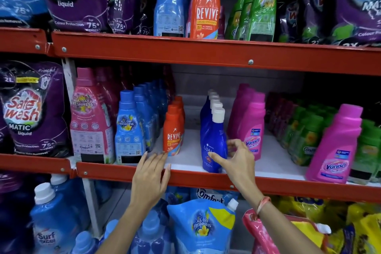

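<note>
Both hands are up at the middle shelf (274, 159), in the centre of the frame. The left hand (151, 173) is flat and relaxed, fingers straight. It lies over the shelf's red front rail (206, 179) with its fingertips at the foot of the orange Revive bottle (173, 130), gripping nothing.

The right hand (240, 160) is at the blue Ujala bottle (213, 136), which stands upright at the shelf's front edge, first in a row of white-capped bottles. The thumb lies on the bottle's label and the fingers curve in by its right side. Whether they really close on it I cannot tell. A red thread (262, 204) circles that wrist.

Just right of the blue bottle stands a pink Vanish bottle (252, 130), and left of the orange one a row of light blue Comfort bottles (128, 128). At lower centre, under the hands, sits a blue Comfort refill pouch (202, 225).
</note>
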The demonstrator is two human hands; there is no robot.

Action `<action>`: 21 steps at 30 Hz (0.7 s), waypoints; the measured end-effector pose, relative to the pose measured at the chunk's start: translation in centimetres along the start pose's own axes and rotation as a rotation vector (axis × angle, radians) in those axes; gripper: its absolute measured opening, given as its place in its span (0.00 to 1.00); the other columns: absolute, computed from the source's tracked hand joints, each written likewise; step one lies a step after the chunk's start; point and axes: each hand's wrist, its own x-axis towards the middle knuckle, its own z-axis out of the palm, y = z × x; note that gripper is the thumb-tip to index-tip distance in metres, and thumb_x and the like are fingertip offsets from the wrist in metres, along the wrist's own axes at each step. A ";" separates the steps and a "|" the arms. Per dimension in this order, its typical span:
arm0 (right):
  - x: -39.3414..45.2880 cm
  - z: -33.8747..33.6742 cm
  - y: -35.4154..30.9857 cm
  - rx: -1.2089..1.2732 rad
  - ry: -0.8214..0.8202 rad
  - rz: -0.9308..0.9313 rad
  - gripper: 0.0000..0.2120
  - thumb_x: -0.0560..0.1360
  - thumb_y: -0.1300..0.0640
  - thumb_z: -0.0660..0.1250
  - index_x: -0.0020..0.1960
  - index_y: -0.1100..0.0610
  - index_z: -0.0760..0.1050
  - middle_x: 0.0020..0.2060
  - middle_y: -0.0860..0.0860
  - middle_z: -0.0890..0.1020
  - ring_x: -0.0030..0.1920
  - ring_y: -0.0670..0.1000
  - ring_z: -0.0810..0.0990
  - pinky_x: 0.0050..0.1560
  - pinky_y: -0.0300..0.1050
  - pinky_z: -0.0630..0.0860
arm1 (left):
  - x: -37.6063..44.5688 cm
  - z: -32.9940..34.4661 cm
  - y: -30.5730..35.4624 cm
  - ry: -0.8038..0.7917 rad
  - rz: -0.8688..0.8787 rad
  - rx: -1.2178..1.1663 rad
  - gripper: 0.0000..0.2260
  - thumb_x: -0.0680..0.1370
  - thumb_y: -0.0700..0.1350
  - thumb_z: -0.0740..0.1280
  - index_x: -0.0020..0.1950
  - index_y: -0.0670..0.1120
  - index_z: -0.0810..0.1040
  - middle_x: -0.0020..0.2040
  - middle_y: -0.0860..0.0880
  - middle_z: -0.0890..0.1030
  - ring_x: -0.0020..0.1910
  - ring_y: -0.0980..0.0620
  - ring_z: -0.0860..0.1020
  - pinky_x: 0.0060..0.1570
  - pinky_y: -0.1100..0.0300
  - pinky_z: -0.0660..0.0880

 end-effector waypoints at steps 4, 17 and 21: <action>-0.4 -1.2 -1.7 -0.005 0.019 -0.071 0.25 0.66 0.45 0.78 0.57 0.56 0.75 0.52 0.51 0.79 0.50 0.49 0.78 0.49 0.45 0.77 | -0.1 -0.2 0.2 0.003 -0.006 0.015 0.21 0.81 0.52 0.53 0.60 0.41 0.80 0.56 0.45 0.84 0.60 0.47 0.80 0.70 0.52 0.63; 8.2 -9.8 -19.5 0.114 0.419 -0.586 0.18 0.72 0.56 0.71 0.60 0.60 0.74 0.56 0.55 0.78 0.58 0.52 0.76 0.57 0.37 0.70 | 0.2 -1.4 0.3 -0.037 -0.030 0.041 0.28 0.81 0.57 0.46 0.49 0.47 0.85 0.45 0.51 0.86 0.48 0.54 0.83 0.68 0.60 0.62; 11.4 -10.3 -21.4 0.010 0.258 -0.411 0.29 0.72 0.51 0.74 0.67 0.62 0.70 0.63 0.57 0.77 0.64 0.55 0.74 0.61 0.40 0.66 | 0.5 -1.1 -0.1 -0.019 -0.030 0.044 0.28 0.81 0.57 0.46 0.46 0.49 0.85 0.42 0.52 0.87 0.46 0.55 0.84 0.71 0.64 0.54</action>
